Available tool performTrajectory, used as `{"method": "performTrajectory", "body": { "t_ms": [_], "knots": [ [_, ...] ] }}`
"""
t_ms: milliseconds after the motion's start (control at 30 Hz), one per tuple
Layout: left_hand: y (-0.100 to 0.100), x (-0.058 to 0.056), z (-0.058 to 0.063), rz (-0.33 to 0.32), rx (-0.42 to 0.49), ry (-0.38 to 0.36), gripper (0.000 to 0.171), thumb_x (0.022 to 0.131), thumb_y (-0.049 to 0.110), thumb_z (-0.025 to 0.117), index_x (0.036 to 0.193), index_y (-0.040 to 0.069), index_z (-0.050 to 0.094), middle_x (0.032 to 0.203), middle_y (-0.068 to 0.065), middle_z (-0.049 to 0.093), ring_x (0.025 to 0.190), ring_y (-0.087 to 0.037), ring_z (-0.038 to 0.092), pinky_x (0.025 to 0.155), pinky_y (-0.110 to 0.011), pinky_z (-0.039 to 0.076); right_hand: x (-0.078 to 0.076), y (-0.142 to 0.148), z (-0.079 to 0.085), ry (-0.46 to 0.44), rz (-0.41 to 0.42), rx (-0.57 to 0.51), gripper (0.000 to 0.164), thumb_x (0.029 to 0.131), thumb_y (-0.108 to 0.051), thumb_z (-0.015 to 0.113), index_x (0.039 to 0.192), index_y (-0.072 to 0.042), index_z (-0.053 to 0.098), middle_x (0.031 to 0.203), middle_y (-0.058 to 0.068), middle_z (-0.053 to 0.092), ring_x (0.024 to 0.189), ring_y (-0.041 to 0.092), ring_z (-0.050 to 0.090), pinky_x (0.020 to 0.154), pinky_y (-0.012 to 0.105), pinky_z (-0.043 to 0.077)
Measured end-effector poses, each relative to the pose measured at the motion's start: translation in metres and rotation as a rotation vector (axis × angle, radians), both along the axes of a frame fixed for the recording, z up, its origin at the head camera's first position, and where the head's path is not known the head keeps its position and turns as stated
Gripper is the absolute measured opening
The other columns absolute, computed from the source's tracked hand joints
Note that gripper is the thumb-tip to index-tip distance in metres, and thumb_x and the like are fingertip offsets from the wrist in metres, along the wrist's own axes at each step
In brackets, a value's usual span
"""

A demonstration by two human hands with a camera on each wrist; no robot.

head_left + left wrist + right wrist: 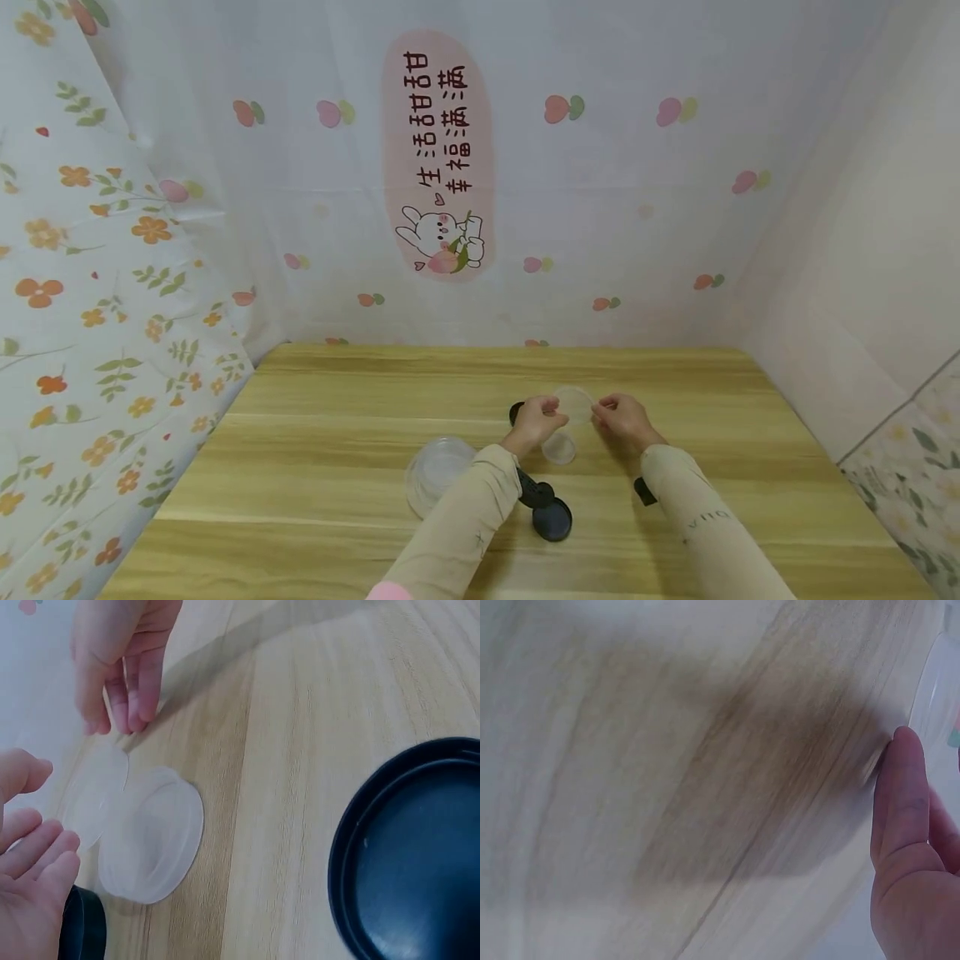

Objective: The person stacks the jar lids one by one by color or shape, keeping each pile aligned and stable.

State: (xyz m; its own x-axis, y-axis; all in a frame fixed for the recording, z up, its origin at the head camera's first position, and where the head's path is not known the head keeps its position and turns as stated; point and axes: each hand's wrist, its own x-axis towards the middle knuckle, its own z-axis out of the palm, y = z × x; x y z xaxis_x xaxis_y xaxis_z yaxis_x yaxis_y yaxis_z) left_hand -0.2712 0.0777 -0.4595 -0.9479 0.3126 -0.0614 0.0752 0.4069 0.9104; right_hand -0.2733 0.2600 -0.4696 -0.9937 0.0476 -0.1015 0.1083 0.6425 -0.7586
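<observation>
My right hand (624,420) pinches the rim of a thin, clear plastic lid (576,403) between thumb and fingertips. In the left wrist view that lid (96,796) hangs tilted below the right fingertips, and its lower edge comes close to my left fingers. The left hand (537,423) has nothing in its grasp, with loosely bent fingers and the thumb apart from them. Between the hands, nearer me, a small translucent round lid (161,844) lies on the table. A black round piece (84,926) is partly hidden behind the left hand.
Several clear round lids (437,471) lie stacked left of my left forearm. A shallow black round lid (552,520) lies between the forearms on the wooden table (322,467). Black straps sit at both wrists. A printed curtain (622,192) hangs behind the table.
</observation>
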Motion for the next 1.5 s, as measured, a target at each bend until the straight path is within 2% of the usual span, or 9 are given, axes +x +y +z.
{"method": "performTrajectory", "body": {
  "t_ms": [300,500,700,900,1033,1333,1500],
  "knots": [
    [0.003,-0.001,0.000,-0.012,-0.053,-0.046,0.053,0.085,0.021,0.058,0.129,-0.003,0.041,0.123,-0.019,0.047,0.108,-0.029,0.048,0.084,-0.039,0.043,-0.005,-0.006,-0.003,0.020,-0.001,-0.010,0.034,0.086,-0.009,0.052,0.107,0.018,0.049,0.091,0.025,0.058,0.073,0.026,0.061,0.062,0.031,0.050],
    [0.004,-0.002,0.000,-0.024,-0.078,-0.049,0.055,0.085,0.023,0.058,0.129,-0.003,0.040,0.114,-0.018,0.052,0.101,-0.028,0.052,0.081,-0.039,0.044,-0.008,-0.009,-0.004,0.045,0.005,-0.041,0.035,0.084,-0.005,0.053,0.109,0.018,0.048,0.096,0.028,0.057,0.078,0.028,0.060,0.062,0.029,0.051],
    [0.008,-0.003,-0.002,-0.039,-0.083,-0.047,0.057,0.083,0.023,0.060,0.128,-0.005,0.040,0.109,-0.017,0.054,0.097,-0.027,0.053,0.080,-0.038,0.045,-0.008,-0.009,-0.004,0.043,0.003,-0.059,0.034,0.084,-0.003,0.053,0.110,0.018,0.048,0.092,0.025,0.058,0.074,0.025,0.060,0.061,0.028,0.051],
    [0.010,0.000,-0.003,-0.049,-0.082,-0.050,0.058,0.084,0.024,0.060,0.130,-0.004,0.039,0.122,-0.021,0.048,0.110,-0.031,0.048,0.085,-0.039,0.043,-0.005,-0.004,-0.003,0.044,-0.008,-0.013,0.030,0.082,-0.001,0.053,0.106,0.017,0.050,0.086,0.022,0.058,0.067,0.019,0.058,0.058,0.027,0.050],
    [0.011,0.001,-0.006,-0.056,-0.067,-0.062,0.059,0.084,0.023,0.061,0.130,-0.004,0.038,0.126,-0.019,0.045,0.113,-0.030,0.046,0.088,-0.038,0.041,-0.002,0.000,-0.005,0.038,-0.016,-0.027,0.028,0.082,0.000,0.054,0.103,0.017,0.051,0.085,0.022,0.058,0.067,0.018,0.058,0.058,0.026,0.050],
    [0.012,0.000,-0.014,-0.106,-0.085,-0.021,0.057,0.082,0.019,0.062,0.128,-0.005,0.040,0.117,-0.017,0.051,0.106,-0.027,0.050,0.084,-0.034,0.044,0.008,0.013,-0.007,0.026,-0.027,-0.009,0.013,0.082,-0.004,0.053,0.085,0.008,0.057,0.072,0.010,0.059,0.060,0.013,0.055,0.055,0.024,0.047],
    [0.012,-0.001,-0.017,-0.118,-0.075,-0.011,0.055,0.081,0.015,0.063,0.127,-0.007,0.042,0.116,-0.018,0.052,0.104,-0.027,0.051,0.082,-0.032,0.045,0.012,0.016,-0.006,-0.005,0.003,-0.044,0.013,0.083,-0.003,0.054,0.083,0.009,0.057,0.073,0.011,0.058,0.061,0.014,0.057,0.057,0.026,0.050]
  ]
}}
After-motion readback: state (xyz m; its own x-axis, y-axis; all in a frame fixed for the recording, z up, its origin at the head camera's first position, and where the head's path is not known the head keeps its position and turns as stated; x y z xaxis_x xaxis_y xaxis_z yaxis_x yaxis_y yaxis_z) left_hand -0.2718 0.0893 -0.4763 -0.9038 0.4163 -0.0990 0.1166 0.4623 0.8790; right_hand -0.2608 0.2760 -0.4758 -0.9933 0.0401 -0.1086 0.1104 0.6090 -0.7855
